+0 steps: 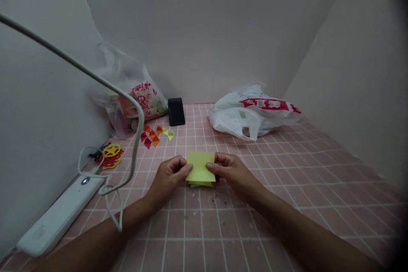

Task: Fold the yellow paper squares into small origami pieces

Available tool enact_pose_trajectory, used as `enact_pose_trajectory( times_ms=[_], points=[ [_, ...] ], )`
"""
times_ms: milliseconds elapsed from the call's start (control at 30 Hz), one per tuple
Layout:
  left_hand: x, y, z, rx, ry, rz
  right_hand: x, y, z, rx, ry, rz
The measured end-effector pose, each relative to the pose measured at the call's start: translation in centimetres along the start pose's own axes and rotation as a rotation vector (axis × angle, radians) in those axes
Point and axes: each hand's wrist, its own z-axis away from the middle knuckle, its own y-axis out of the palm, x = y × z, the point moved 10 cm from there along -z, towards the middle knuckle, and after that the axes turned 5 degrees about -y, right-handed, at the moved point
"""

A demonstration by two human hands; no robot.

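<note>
A square yellow sheet of paper is held up between my two hands, its face toward me. My left hand pinches the left edge, thumb on the front. On the right edge, my right hand grips it the same way, fingers curled behind. Just below the sheet shows the edge of a small paper stack, yellow with a bit of blue; the sheet hides the rest. Several small folded paper pieces in red, orange and yellow lie beyond my left hand.
A black phone lies near the back wall, beside a printed plastic bag. Another white bag rests at the back right. At left are a power strip, red and yellow cut-outs and a looping white cable over the pink tiled surface.
</note>
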Motion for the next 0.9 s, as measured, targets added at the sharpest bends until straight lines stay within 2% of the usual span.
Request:
enact_pose_trajectory(
  times_ms=[100, 267, 600, 733, 800, 900],
  points=[
    [0.7, 0.5, 0.0, 0.047, -0.067, 0.087, -0.5, 0.0, 0.1, -0.020, 0.050, -0.048],
    [1.2, 0.8, -0.3, 0.067, -0.117, 0.096, -1.7, 0.0, -0.1, 0.011, 0.113, -0.041],
    [1.2, 0.3, -0.1, 0.039, -0.104, 0.056, -1.2, 0.1, -0.1, 0.035, 0.074, 0.010],
    [1.1, 1.0, -0.2, 0.080, -0.112, 0.090, -1.3, 0.0, -0.2, 0.036, 0.057, 0.017],
    [0.4, 0.9, -0.3, 0.065, -0.061, 0.054, -0.9, 0.0, -0.3, 0.046, -0.001, 0.025],
    [-2.4, -0.2, 0.1, -0.062, 0.186, -0.130, 1.5, -0.4, -0.2, -0.005, -0.228, 0.167]
  ],
)
